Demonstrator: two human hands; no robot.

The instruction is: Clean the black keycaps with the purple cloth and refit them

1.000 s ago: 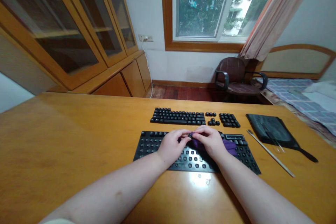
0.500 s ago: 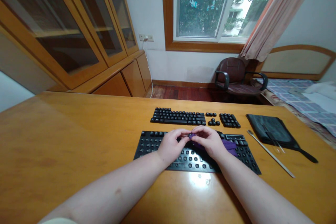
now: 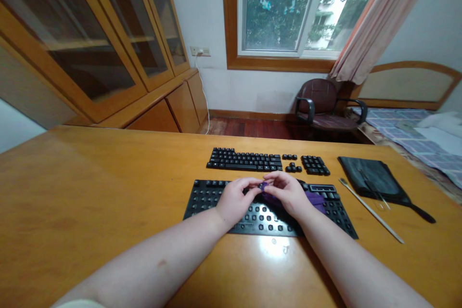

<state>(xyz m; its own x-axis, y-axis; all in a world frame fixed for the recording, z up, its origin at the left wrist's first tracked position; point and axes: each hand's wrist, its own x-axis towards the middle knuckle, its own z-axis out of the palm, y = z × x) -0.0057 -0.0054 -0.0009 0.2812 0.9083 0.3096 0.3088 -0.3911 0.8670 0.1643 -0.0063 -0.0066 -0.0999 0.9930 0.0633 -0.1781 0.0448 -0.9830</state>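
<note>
Above the black keyboard [image 3: 207, 202], whose middle is stripped of keycaps, my two hands meet fingertip to fingertip. My left hand [image 3: 234, 204] pinches a small dark keycap [image 3: 261, 186], mostly covered by the fingers. In my right hand [image 3: 291, 196] is a purple cloth [image 3: 316, 201]; its front bit presses against the keycap and the rest trails behind the hand onto the keyboard's right part. Some caps remain on the keyboard's top row at the left.
Behind the keyboard, loose black keycaps [image 3: 245, 161] lie in keyboard order, with a number-pad block [image 3: 315, 165] at their right. Further right are a white-handled brush [image 3: 373, 212], a black pouch [image 3: 386, 183] and a thin wire tool [image 3: 375, 192] on it.
Almost nothing differs. The fingers of my right hand have shifted very slightly with the purple cloth at the keycap; my left hand holds its place.
</note>
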